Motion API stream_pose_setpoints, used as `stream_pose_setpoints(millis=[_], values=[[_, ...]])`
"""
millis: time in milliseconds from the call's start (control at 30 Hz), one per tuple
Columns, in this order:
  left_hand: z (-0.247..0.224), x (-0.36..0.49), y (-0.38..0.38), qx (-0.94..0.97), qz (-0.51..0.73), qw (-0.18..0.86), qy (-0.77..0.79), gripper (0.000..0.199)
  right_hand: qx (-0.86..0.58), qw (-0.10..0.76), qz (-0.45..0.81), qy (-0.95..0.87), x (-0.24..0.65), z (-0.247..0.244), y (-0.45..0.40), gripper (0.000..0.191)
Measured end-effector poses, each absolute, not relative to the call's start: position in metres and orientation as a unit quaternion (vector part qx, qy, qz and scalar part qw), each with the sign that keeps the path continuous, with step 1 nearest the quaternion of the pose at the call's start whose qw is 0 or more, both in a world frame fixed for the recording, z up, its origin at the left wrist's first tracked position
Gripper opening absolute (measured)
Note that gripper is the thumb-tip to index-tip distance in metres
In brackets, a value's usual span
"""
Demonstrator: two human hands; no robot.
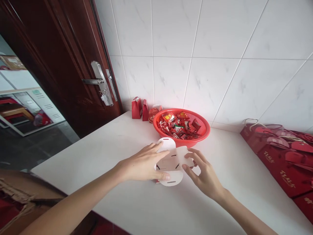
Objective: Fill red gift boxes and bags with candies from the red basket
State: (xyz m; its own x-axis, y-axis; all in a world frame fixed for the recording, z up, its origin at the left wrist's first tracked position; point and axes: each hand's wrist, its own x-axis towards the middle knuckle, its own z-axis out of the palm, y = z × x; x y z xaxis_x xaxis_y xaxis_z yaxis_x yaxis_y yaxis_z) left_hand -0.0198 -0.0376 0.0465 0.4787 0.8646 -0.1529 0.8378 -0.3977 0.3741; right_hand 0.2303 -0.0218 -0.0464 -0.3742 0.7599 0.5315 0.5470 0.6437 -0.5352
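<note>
A small paper gift box [168, 163] stands on the white table with its top open. Its white rounded flaps are folded outward, with slots cut in the far and near ones. From the left, my left hand [144, 163] grips the box, thumb on the near flap and fingers over the far flap. My right hand [202, 173] has its curled fingers and thumb at the right flap. The box's outer walls are mostly hidden. Just behind it sits a red plastic basket [206, 132] full of red-wrapped candies [181, 125].
Red small boxes [136, 108] and a clear-topped red packet [154, 114] stand against the tiled wall. Several red gift bags [281, 160] with rope handles line the right side. A dark wooden door [70, 58] stands at the left, beyond the white table's edge [78, 143].
</note>
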Motion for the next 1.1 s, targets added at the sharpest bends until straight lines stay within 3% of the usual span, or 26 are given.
stream_pose_setpoints(millis=[233, 433, 567, 700, 867, 1100], values=[[0.053, -0.015, -0.033, 0.84, 0.043, 0.198, 0.503, 0.054, -0.378, 0.405, 0.123, -0.823, 0.229, -0.028, -0.013, 0.022], [0.065, -0.011, -0.033, 0.869, 0.111, 0.183, 0.446, 0.034, -0.387, 0.49, 0.144, -0.768, 0.232, -0.01, 0.0, 0.028], [0.074, -0.016, -0.008, 0.882, 0.188, 0.163, 0.401, 0.026, -0.436, 0.508, 0.195, -0.717, 0.234, -0.031, 0.012, 0.041], [0.075, -0.023, 0.039, 0.861, 0.212, 0.199, 0.418, 0.029, -0.442, 0.454, 0.23, -0.738, 0.231, -0.073, 0.013, 0.04], [0.056, -0.01, 0.107, 0.855, 0.08, 0.253, 0.445, 0.033, -0.448, 0.38, 0.277, -0.76, 0.223, -0.099, 0.008, 0.031], [0.048, 0.033, 0.151, 0.843, -0.2, 0.185, 0.463, 0.065, -0.446, 0.376, 0.295, -0.757, 0.223, -0.101, 0.008, 0.021]])
